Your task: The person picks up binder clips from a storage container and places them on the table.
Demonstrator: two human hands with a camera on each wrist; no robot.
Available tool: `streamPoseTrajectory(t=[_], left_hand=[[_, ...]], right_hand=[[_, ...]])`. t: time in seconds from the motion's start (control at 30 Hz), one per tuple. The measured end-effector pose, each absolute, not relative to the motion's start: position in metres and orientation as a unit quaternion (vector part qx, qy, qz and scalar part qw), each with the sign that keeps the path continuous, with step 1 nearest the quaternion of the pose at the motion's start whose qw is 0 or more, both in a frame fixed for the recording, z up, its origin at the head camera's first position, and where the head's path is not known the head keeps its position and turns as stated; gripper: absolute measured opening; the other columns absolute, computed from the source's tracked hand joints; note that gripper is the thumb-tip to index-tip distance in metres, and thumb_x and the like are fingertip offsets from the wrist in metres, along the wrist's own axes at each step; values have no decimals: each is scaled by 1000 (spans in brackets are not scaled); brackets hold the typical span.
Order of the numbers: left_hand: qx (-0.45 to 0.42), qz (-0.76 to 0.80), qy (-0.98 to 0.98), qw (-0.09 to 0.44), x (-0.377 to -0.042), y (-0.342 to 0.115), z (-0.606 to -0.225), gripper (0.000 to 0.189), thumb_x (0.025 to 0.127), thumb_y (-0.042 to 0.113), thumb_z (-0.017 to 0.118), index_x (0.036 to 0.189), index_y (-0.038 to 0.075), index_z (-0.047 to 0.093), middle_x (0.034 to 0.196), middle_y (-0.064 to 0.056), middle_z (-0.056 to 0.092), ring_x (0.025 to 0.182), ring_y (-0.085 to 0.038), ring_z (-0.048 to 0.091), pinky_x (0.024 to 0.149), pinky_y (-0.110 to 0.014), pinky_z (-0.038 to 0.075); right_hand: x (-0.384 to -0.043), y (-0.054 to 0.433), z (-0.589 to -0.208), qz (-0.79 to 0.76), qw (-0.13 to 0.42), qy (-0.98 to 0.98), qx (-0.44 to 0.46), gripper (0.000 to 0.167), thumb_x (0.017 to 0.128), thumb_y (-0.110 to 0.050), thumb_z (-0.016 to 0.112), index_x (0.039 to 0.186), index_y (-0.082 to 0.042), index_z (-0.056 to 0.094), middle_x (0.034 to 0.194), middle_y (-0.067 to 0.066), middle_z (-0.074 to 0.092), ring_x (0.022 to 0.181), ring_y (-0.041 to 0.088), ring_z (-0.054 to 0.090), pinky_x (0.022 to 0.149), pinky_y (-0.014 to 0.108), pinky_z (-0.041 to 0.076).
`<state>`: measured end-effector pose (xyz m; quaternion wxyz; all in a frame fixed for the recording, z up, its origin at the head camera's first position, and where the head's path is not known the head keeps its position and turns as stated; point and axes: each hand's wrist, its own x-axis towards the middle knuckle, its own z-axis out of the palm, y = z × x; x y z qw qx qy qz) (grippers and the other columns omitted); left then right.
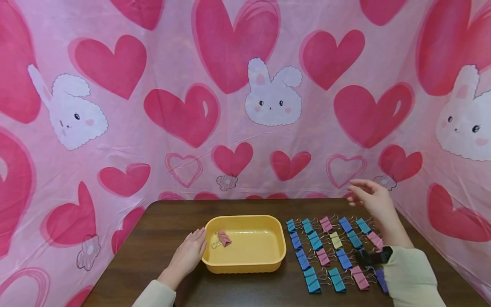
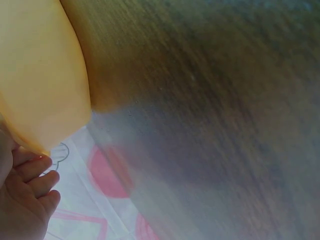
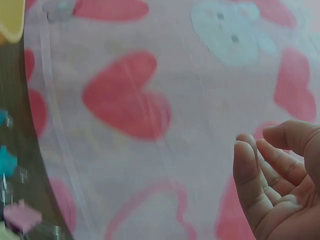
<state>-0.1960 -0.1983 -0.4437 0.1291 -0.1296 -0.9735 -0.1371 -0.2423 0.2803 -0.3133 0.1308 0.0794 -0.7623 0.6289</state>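
A yellow plastic tray (image 1: 253,255) stands on the table with one pink binder clip (image 1: 224,238) inside, near its left end. My left hand (image 1: 187,252) rests against the tray's left side, its fingers extended along the rim. In the left wrist view the fingertips of that hand (image 2: 32,187) touch the tray's edge (image 2: 42,70). My right hand (image 1: 371,199) is raised over the far right of the table, above the rows of binder clips. Its fingers (image 3: 246,165) are loosely bent, with a gap to the thumb and nothing between them.
Right of the tray, several binder clips lie in rows: teal (image 1: 312,280), blue (image 1: 302,259), pink (image 1: 359,278) and yellow (image 1: 336,240). My right forearm partly covers the rightmost ones. A pink heart-patterned cloth (image 1: 238,128) hangs around the dark wooden table (image 1: 134,260).
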Motion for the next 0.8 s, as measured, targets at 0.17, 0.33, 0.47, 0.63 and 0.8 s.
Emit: streamPoseTrajectory(t=[0.17,0.33,0.47,0.63,0.8], left_hand=[[-129,-138,-973,133,-196,-198,-443,40,90,15,57,124,-7,54,128,-21,50,120,-36,44,102,-47,31],[-128,-138,-973,134,-197,-199,-444,40,90,15,57,124,-7,54,128,-21,51,120,-35,44,103,-46,30],[-127,-138,-973,130,-197,-199,-444,41,91,16,57,124,-7,53,129,-21,50,121,-35,44,103,-46,30],[-130,-139,-973,132,-196,-198,-444,40,91,15,57,124,-7,54,128,-21,50,120,-35,44,103,-47,31],[-129,-137,-973,136,-196,-198,-445,40,91,15,57,123,-8,54,128,-21,50,120,-35,45,103,-47,31]], right_hand=[[-254,237,-301,608,130,-774,118,41,90,-17,60,118,12,50,82,-11,63,65,11,61,61,27,55],[-263,199,-297,613,111,-769,141,36,90,-8,59,117,14,50,83,-3,63,63,14,61,62,35,56],[-268,171,-299,617,88,-766,156,33,89,-7,60,115,12,53,86,6,62,63,18,61,60,33,56],[-272,139,-304,627,61,-757,175,29,88,-5,60,112,11,54,85,10,61,61,23,61,57,31,55],[-272,109,-310,625,41,-755,192,26,87,-3,60,109,10,56,85,11,61,58,21,61,56,34,55]])
